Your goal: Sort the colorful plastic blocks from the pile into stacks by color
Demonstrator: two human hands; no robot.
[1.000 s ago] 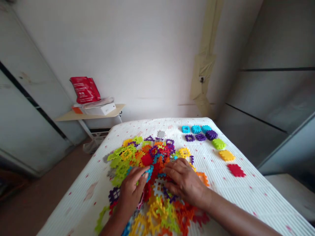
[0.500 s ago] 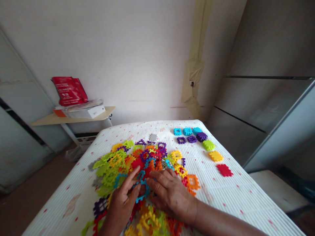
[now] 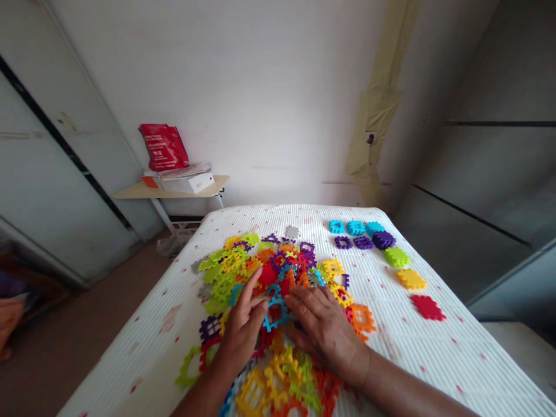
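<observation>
My left hand (image 3: 244, 327) and my right hand (image 3: 324, 331) sit close together at the near side of a heap of colourful interlocking plastic pieces (image 3: 256, 278). Between them, a cyan plastic piece (image 3: 275, 315) is pinched at its edges by the fingertips of both hands. Its lower edge is partly hidden among the heap. Farther off, a sorted group of single pieces runs along the bed's right side: cyan (image 3: 355, 227), purple (image 3: 363, 242), a lime-green one (image 3: 397, 257), a yellow one (image 3: 410, 279) and a red one (image 3: 428, 307).
Everything lies on a white ribbed, red-flecked mattress cover (image 3: 434, 359). Behind it stands a small side table (image 3: 174, 194) holding a white box (image 3: 187, 182) and a red bag (image 3: 164, 147). Grey panels rise at the right, and brown floor shows at the left.
The view has swung, shifting the bed and heap to the right in the picture. My hands have drawn slightly apart around the cyan piece, and it shows more fully between them.
</observation>
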